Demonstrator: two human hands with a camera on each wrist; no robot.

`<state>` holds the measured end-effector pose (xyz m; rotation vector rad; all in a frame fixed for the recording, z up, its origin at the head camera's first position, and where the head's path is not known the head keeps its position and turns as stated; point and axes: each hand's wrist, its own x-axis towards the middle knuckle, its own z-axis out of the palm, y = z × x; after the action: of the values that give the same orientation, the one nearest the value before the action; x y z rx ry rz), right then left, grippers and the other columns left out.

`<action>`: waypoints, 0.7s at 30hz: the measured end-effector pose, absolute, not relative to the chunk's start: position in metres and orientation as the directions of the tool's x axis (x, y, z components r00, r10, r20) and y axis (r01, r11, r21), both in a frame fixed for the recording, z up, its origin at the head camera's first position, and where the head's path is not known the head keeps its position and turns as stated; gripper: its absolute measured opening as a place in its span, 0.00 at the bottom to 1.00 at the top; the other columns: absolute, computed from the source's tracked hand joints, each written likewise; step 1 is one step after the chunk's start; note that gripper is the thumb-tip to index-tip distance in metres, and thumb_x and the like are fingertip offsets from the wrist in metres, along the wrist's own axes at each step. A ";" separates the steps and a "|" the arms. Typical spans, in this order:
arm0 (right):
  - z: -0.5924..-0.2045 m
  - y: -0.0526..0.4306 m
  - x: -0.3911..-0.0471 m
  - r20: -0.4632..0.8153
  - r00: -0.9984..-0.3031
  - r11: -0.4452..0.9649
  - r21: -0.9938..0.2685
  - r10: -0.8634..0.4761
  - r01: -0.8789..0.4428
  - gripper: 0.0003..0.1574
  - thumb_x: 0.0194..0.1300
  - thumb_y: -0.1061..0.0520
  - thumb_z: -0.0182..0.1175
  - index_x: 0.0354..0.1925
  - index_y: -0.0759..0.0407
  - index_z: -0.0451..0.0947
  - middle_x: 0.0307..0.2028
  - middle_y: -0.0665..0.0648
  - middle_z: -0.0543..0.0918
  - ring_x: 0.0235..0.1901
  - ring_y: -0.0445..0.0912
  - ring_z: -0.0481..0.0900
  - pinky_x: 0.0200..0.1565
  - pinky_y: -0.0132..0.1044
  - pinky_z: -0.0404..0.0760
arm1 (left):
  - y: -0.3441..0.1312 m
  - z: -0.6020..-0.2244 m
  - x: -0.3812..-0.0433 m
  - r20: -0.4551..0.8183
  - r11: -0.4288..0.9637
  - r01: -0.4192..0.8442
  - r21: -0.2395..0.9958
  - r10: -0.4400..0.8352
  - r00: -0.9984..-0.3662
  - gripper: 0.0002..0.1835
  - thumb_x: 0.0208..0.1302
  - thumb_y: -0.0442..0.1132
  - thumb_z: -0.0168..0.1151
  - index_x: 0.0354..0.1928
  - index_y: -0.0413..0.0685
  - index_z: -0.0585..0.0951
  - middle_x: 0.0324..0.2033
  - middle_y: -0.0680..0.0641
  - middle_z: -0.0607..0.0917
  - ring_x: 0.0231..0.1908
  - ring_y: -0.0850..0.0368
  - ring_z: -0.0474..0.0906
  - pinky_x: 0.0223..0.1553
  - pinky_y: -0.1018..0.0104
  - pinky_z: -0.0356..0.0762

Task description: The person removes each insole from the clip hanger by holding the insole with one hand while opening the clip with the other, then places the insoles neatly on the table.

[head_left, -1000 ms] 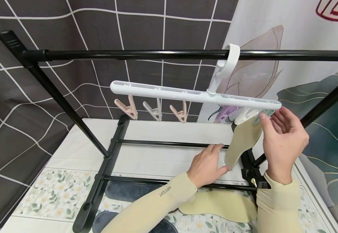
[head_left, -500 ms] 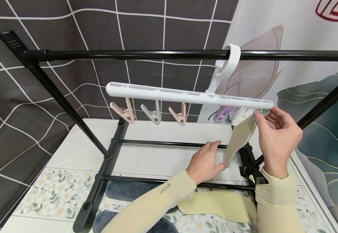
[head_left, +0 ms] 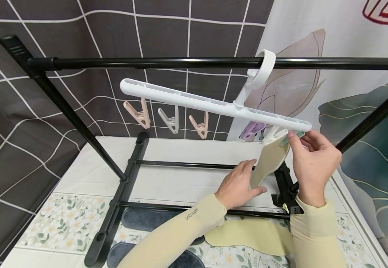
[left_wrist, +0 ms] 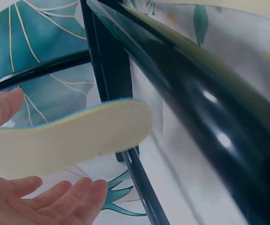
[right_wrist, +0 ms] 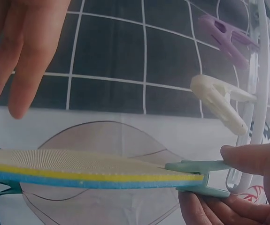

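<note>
A beige insole hangs tilted from a mint-green clip at the right end of a white clip hanger. My right hand pinches the handles of that clip between thumb and fingers. The clip's mouth is on the insole's end, and blue and yellow layers show along its edge in the right wrist view. My left hand is beside the insole's lower part with fingers extended and thumb apart; in the left wrist view the insole passes between thumb and fingers. Whether they touch I cannot tell.
The hanger's hook sits over a black rail. Pink, grey, purple and white clips hang from the hanger. Below, another yellowish insole and dark blue insole-shaped pieces lie on a floral cloth, near the rack's lower bars.
The hanger's right end has dipped and its left end has risen. My right hand has moved left and slightly down with the clip; the insole has shifted left.
</note>
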<state>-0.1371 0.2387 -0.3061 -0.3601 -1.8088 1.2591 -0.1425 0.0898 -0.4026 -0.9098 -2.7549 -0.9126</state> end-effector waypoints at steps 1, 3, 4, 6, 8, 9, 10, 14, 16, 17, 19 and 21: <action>-0.306 0.238 -0.137 0.495 -0.571 0.446 -0.863 0.655 -0.237 0.18 0.48 0.56 0.71 0.41 0.56 0.85 0.33 0.51 0.85 0.31 0.35 0.82 0.37 0.23 0.78 | 0.090 -0.403 -0.143 0.273 0.635 0.575 0.516 0.514 -0.813 0.46 0.53 0.62 0.62 0.69 0.49 0.57 0.60 0.50 0.69 0.54 0.60 0.70 0.51 0.67 0.72; -0.304 0.236 -0.135 0.498 -0.567 0.446 -0.862 0.656 -0.241 0.17 0.48 0.57 0.71 0.41 0.56 0.85 0.33 0.52 0.85 0.31 0.34 0.82 0.38 0.23 0.78 | 0.091 -0.403 -0.143 0.281 0.623 0.582 0.523 0.518 -0.807 0.46 0.53 0.62 0.63 0.69 0.49 0.57 0.60 0.51 0.69 0.53 0.61 0.69 0.50 0.68 0.72; -0.303 0.234 -0.134 0.500 -0.566 0.449 -0.860 0.656 -0.241 0.17 0.48 0.57 0.71 0.41 0.56 0.85 0.34 0.53 0.85 0.32 0.34 0.82 0.39 0.24 0.78 | 0.092 -0.403 -0.143 0.287 0.618 0.586 0.525 0.519 -0.805 0.46 0.53 0.61 0.63 0.69 0.49 0.57 0.60 0.51 0.69 0.53 0.61 0.69 0.50 0.68 0.72; -0.300 0.231 -0.132 0.504 -0.566 0.455 -0.858 0.652 -0.240 0.17 0.49 0.56 0.71 0.41 0.56 0.85 0.34 0.54 0.85 0.33 0.34 0.82 0.39 0.25 0.78 | 0.093 -0.403 -0.143 0.298 0.614 0.593 0.521 0.520 -0.801 0.47 0.53 0.61 0.63 0.69 0.49 0.56 0.60 0.51 0.68 0.54 0.62 0.69 0.50 0.68 0.72; -0.297 0.227 -0.129 0.505 -0.565 0.452 -0.858 0.652 -0.245 0.17 0.49 0.57 0.71 0.41 0.57 0.85 0.35 0.54 0.85 0.33 0.34 0.82 0.40 0.25 0.78 | 0.095 -0.402 -0.144 0.303 0.617 0.595 0.514 0.519 -0.800 0.47 0.53 0.61 0.63 0.70 0.49 0.56 0.61 0.51 0.68 0.54 0.61 0.69 0.50 0.68 0.72; -0.296 0.225 -0.127 0.506 -0.565 0.449 -0.858 0.652 -0.249 0.17 0.49 0.57 0.70 0.41 0.57 0.85 0.34 0.54 0.85 0.33 0.34 0.83 0.40 0.25 0.78 | 0.095 -0.401 -0.144 0.305 0.619 0.596 0.511 0.518 -0.799 0.48 0.52 0.61 0.64 0.70 0.49 0.56 0.61 0.51 0.67 0.55 0.61 0.68 0.50 0.68 0.72; -0.295 0.224 -0.126 0.509 -0.564 0.450 -0.856 0.650 -0.253 0.17 0.49 0.57 0.70 0.41 0.57 0.85 0.34 0.54 0.85 0.33 0.34 0.83 0.39 0.25 0.78 | 0.096 -0.401 -0.144 0.305 0.619 0.597 0.510 0.519 -0.799 0.48 0.52 0.61 0.64 0.70 0.48 0.55 0.61 0.51 0.67 0.55 0.61 0.68 0.50 0.68 0.72; -0.295 0.223 -0.125 0.499 -0.565 0.420 -0.865 0.657 -0.275 0.16 0.49 0.58 0.70 0.40 0.59 0.85 0.32 0.53 0.85 0.32 0.36 0.83 0.38 0.24 0.79 | 0.098 -0.402 -0.145 0.302 0.620 0.602 0.504 0.526 -0.795 0.50 0.51 0.61 0.64 0.70 0.46 0.54 0.62 0.50 0.66 0.55 0.61 0.68 0.52 0.68 0.71; -0.297 0.224 -0.125 0.487 -0.571 0.403 -0.872 0.661 -0.277 0.16 0.48 0.59 0.71 0.39 0.59 0.85 0.32 0.52 0.85 0.32 0.36 0.83 0.37 0.24 0.79 | 0.100 -0.402 -0.145 0.301 0.621 0.604 0.500 0.529 -0.793 0.51 0.51 0.61 0.65 0.70 0.46 0.53 0.63 0.50 0.66 0.56 0.61 0.68 0.54 0.69 0.70; -0.297 0.225 -0.125 0.478 -0.575 0.391 -0.878 0.664 -0.277 0.16 0.48 0.59 0.71 0.40 0.60 0.85 0.32 0.52 0.85 0.32 0.36 0.83 0.37 0.24 0.79 | 0.100 -0.402 -0.145 0.302 0.623 0.605 0.496 0.530 -0.793 0.52 0.51 0.62 0.65 0.70 0.45 0.52 0.63 0.50 0.65 0.57 0.61 0.67 0.54 0.69 0.69; -0.298 0.225 -0.124 0.468 -0.580 0.384 -0.883 0.667 -0.270 0.17 0.48 0.59 0.71 0.40 0.59 0.85 0.32 0.52 0.85 0.32 0.37 0.83 0.37 0.24 0.79 | 0.101 -0.402 -0.146 0.302 0.627 0.605 0.491 0.529 -0.793 0.53 0.51 0.62 0.65 0.71 0.45 0.51 0.63 0.49 0.65 0.57 0.60 0.67 0.55 0.68 0.69; -0.297 0.224 -0.123 0.459 -0.583 0.382 -0.887 0.670 -0.259 0.17 0.48 0.58 0.71 0.40 0.59 0.85 0.32 0.51 0.85 0.32 0.36 0.83 0.37 0.24 0.78 | 0.101 -0.401 -0.145 0.301 0.629 0.604 0.490 0.528 -0.794 0.53 0.51 0.61 0.65 0.71 0.44 0.50 0.64 0.48 0.65 0.58 0.59 0.67 0.54 0.68 0.69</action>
<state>-0.1227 0.2243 -0.2971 -0.3609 -1.7678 1.3378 -0.1455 0.1011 -0.4011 -0.9497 -2.7172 -0.8891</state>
